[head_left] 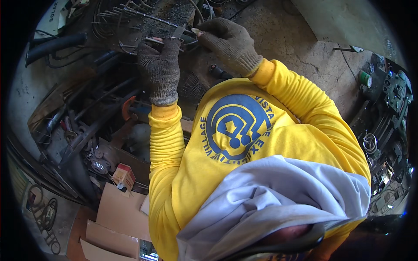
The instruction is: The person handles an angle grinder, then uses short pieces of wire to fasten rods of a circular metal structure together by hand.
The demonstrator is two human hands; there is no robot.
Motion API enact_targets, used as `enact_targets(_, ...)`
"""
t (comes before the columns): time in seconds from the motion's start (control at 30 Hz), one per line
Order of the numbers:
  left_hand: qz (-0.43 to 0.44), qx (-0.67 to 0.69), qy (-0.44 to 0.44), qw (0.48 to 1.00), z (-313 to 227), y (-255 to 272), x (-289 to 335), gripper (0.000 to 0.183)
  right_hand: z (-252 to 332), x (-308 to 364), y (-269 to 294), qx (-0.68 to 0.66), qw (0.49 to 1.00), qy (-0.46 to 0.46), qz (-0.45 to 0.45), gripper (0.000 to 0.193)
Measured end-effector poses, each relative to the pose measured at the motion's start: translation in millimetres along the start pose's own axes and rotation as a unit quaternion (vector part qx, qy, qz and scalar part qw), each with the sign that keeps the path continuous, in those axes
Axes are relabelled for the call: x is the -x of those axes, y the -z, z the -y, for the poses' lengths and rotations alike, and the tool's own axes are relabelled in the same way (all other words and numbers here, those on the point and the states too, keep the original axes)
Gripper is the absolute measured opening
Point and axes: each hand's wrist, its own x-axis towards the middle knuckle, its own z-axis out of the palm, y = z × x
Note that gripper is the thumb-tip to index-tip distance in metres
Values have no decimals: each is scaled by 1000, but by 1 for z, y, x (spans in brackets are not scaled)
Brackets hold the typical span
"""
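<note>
Upper centre, the gloved left hand (160, 63) grasps a flat metal piece (179, 31), seemingly mid-work; the right hand's (230, 45) grip I cannot tell.

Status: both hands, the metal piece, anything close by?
Left hand gripping small gray metal piece. Right hand close beside it, contact unclear. Long thin rod just beyond left hand.

Workshop, cluttered; metalwork or repair suggested. Bent metal wires (115, 16) strewn at far left over dark, gritty surface (167, 14). Metal scrap (80, 141) heaped along left. Handwheel (370, 142) seen at right among greasy-looking machine parts (395, 92). Bare floor (300, 48) stained and cracked. Cables (48, 213) left looped at near left, beside opened cardboard box (115, 211).
</note>
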Motion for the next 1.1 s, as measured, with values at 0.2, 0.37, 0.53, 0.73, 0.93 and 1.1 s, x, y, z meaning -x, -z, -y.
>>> enact_targets(0.2,-31,-61,-69,995,6,-4,2,29,6,-1,-11,73,996,48,-20,29)
enact_targets(0.37,-35,-49,-66,996,8,-8,4,29,6,2,-15,37,998,36,-32,27)
enact_targets(0.53,-3,-32,-17,999,9,-6,5,28,14,8,-4,76,996,39,28,24)
enact_targets(0.73,17,120,16,992,7,-11,11,27,-7,11,31,71,997,38,-10,27)
enact_targets(0.93,25,-46,-22,998,12,-13,11,28,-13,13,29,40,999,4,8,27)
enact_targets(1.1,33,-66,-6,997,9,-14,9,27,-18,13,27,35,999,1,18,28)
